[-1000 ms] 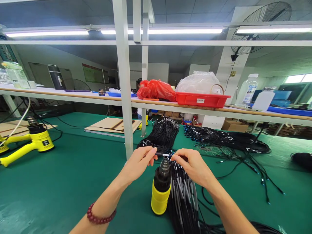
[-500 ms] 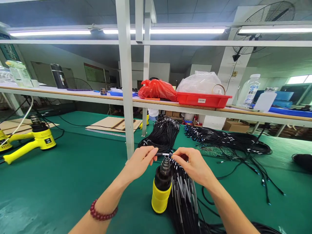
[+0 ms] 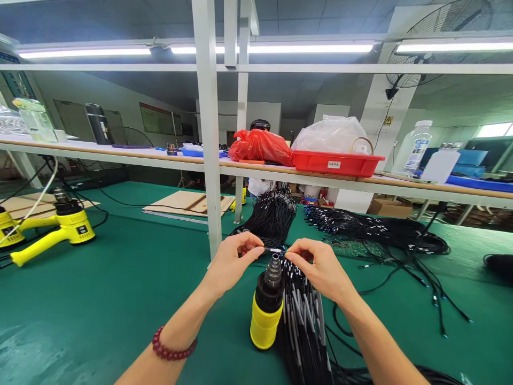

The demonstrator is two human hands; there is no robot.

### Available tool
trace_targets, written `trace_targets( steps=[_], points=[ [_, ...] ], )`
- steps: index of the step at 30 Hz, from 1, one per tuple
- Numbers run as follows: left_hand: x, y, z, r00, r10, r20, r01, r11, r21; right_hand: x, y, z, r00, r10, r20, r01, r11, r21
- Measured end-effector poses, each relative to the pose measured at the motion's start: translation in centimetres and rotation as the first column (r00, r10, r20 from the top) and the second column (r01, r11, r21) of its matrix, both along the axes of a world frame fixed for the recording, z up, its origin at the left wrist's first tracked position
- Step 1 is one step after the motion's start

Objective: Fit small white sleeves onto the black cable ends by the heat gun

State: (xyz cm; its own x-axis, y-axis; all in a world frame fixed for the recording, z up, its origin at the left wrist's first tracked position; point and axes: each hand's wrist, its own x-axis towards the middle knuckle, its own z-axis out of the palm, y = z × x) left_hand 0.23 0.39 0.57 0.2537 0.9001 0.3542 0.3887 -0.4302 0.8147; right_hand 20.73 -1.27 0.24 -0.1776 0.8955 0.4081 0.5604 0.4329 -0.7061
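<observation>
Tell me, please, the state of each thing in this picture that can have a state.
left hand: fingers pinch the thin cable
right hand: fingers pinch the same cable
thin cable: held level above the nozzle
heat gun: upright, nozzle up
second heat gun: lying on the table
red tray: on the shelf, holding a plastic bag

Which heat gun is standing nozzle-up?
The heat gun right below both hands, beside the cable bundle. The heat gun at far left lies on its handle.

- My one view sits on the person's head, facing forward and down over the green table [image 3: 120, 289].
- It's close on both hands, shelf [image 3: 120, 156] beyond.
</observation>
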Motion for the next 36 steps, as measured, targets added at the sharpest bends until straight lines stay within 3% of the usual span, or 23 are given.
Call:
trace_targets(
  steps=[8,26,36],
  points=[
    [-0.04,-0.15,0.12,0.994,-0.089,0.065,0.091,0.996,-0.025,0.41,-0.38,0.38,0.999,0.038,0.015,-0.037,0.999,-0.023],
    [-0.07,-0.21,0.18,0.997,-0.073,-0.020,0.074,0.997,0.019,0.35,-0.63,0.40,0.999,-0.020,0.029,0.020,1.000,0.010],
    [-0.47,-0.58,-0.18,0.992,-0.127,0.019,0.128,0.992,-0.011,0.70,-0.82,0.53,0.992,0.036,0.120,-0.036,0.999,-0.003]
  ],
)
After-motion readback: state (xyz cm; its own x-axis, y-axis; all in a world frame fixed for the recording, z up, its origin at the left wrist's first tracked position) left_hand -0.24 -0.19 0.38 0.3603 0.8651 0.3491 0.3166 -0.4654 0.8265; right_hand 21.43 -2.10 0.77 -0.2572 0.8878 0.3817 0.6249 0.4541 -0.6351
